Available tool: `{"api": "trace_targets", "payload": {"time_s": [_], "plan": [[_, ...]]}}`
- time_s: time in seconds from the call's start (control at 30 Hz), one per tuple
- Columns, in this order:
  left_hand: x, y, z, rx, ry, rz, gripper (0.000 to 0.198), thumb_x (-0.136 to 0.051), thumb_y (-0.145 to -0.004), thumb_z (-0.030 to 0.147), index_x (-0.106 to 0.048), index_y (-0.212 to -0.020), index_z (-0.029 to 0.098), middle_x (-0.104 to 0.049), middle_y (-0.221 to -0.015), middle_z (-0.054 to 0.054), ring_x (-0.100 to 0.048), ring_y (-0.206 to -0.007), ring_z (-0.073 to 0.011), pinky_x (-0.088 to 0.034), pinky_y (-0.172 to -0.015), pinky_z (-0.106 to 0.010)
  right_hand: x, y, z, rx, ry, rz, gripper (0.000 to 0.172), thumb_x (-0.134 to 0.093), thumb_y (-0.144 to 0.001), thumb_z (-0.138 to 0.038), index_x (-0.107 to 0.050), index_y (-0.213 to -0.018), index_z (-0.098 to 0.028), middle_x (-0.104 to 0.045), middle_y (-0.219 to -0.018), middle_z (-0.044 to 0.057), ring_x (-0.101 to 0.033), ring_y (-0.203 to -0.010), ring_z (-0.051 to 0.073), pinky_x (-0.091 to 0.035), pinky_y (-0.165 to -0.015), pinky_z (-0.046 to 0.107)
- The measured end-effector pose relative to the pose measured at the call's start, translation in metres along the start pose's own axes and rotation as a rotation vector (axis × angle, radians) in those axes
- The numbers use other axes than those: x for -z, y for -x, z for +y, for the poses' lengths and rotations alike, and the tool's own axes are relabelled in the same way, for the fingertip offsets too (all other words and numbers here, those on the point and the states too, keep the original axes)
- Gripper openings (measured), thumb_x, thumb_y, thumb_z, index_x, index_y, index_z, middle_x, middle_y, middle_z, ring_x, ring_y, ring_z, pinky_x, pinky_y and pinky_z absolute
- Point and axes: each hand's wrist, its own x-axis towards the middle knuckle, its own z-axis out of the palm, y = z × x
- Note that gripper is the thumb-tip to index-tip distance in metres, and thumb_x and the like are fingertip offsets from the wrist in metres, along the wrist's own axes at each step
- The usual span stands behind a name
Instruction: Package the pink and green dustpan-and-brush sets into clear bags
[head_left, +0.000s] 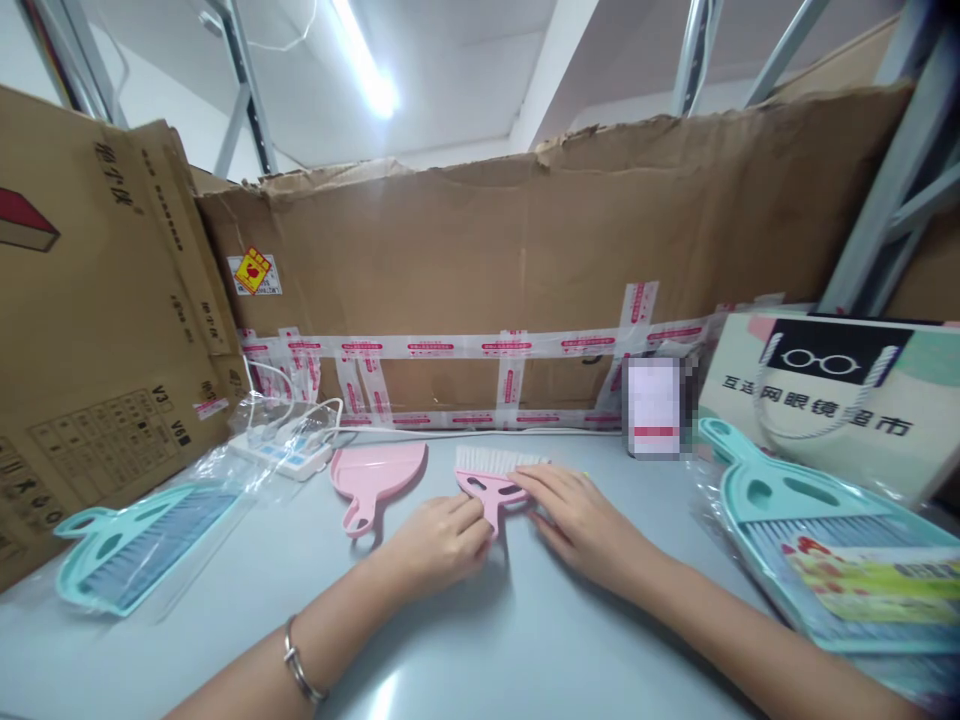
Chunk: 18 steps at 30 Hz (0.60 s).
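A pink hand brush (489, 484) with white bristles pointing away from me is just above the table. My left hand (442, 545) is closed around its short handle, and the fingers cover most of that handle. On the brush's right end lie the fingers of my right hand (581, 515), with the thumb below the edge, so that corner sits between them. To the left of the brush lies a small pink dustpan (379, 475), its handle with a hanging hole toward me; neither hand touches it.
Turquoise dustpan-and-brush sets in clear plastic lie at left (139, 550) and right (825, 540). A power strip (289, 450) with white cables stands behind. A taped cardboard wall (450, 260) closes the back, a carton (90, 330) the left. A pixelated phone-like object (652, 405) and printed bag (825, 400) stand at right.
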Motion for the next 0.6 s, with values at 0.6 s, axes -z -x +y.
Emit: {"api": "trace_targets", "payload": {"time_s": [0.6], "plan": [[0.047, 0.003, -0.021, 0.905, -0.228, -0.438, 0.044, -0.03, -0.091, 0.035, -0.043, -0.129, 0.017, -0.069, -0.08, -0.014, -0.066, -0.079, -0.0268, -0.046, -0.07, -0.038, 0.016, 0.006, 0.011, -0.165, -0.172, 0.592, 0.015, -0.048, -0.085, -0.021, -0.063, -0.081, -0.02, -0.068, -0.071, 0.002, -0.061, -0.062, 0.015, -0.048, -0.059, 0.025]]}}
